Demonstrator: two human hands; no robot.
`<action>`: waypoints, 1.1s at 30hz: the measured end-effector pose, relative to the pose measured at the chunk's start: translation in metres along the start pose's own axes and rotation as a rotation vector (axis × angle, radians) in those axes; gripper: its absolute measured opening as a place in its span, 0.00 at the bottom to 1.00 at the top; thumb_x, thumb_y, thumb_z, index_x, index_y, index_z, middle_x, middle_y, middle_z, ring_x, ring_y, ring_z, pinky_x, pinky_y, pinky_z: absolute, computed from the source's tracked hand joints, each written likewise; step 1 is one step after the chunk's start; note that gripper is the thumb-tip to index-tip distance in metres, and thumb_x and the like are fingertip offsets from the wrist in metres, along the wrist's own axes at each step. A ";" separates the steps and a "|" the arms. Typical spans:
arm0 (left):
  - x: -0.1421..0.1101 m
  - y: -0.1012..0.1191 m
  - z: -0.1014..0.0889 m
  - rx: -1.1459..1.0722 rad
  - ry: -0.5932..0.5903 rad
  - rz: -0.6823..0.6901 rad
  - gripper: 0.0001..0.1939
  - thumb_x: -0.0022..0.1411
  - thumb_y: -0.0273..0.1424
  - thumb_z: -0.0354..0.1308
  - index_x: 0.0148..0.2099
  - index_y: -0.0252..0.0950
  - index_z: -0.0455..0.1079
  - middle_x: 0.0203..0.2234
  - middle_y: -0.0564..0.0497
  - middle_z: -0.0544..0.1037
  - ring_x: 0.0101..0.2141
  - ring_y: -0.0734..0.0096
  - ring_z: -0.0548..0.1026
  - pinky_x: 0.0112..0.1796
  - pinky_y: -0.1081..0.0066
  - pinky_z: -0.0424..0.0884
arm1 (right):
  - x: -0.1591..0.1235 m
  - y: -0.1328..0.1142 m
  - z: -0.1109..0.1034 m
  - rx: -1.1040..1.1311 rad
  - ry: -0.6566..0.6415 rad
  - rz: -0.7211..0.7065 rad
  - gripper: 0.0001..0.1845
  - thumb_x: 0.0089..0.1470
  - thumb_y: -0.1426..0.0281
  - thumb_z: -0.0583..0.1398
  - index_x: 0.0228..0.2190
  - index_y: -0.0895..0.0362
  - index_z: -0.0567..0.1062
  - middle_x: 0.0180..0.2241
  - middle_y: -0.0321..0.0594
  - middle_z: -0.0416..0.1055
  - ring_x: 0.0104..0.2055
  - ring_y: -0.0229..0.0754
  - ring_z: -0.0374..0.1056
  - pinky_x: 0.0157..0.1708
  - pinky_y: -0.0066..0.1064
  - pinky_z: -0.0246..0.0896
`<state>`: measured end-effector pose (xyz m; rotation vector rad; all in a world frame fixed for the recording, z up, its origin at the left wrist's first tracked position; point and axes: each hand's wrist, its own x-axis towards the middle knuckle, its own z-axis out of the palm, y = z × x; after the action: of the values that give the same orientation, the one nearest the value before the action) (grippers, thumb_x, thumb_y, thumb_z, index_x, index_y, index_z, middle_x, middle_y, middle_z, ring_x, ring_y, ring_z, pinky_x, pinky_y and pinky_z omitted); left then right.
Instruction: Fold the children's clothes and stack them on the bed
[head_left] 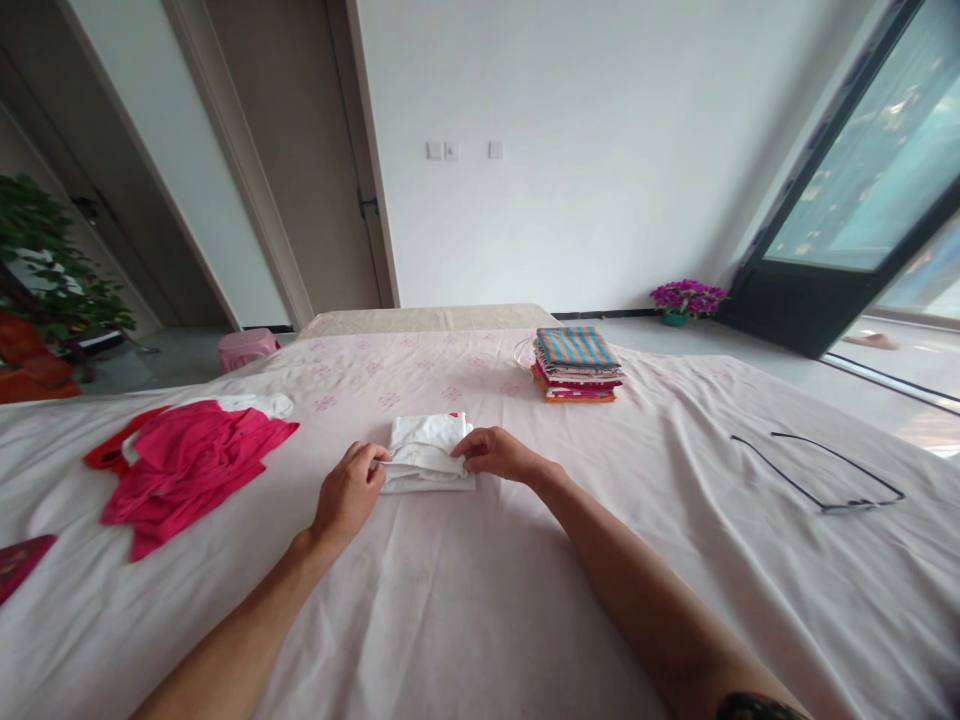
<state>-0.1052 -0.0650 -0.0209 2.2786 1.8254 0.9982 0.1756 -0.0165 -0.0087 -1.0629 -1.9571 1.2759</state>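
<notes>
Left hand [354, 484] on white cloth [425, 440]

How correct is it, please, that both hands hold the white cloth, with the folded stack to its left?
Not left: the head view shows the folded stack to the right of the white cloth, which the left hand and right hand hold.

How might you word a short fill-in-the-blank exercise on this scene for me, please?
1. The left hand and the right hand both grasp a folded cloth that is mostly ____ in colour.
2. The glasses lie to the ____ of the stack of cloths.
3. The crumpled clothes lie nearer to the ____ hand than to the other.
4. The square plates on the wall number ____.

Missing words: white; right; left; three.
</notes>
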 end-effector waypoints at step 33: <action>-0.003 0.008 -0.013 0.242 0.004 0.293 0.10 0.54 0.20 0.54 0.36 0.40 0.70 0.33 0.51 0.77 0.38 0.61 0.73 0.42 0.62 0.67 | -0.020 0.001 0.013 -0.894 0.037 -0.590 0.10 0.48 0.80 0.57 0.31 0.55 0.73 0.34 0.39 0.70 0.38 0.41 0.64 0.42 0.30 0.57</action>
<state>-0.1053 -0.0741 -0.0084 2.7520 1.7318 0.8523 0.1763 -0.0387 -0.0154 -0.7320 -2.5932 0.0329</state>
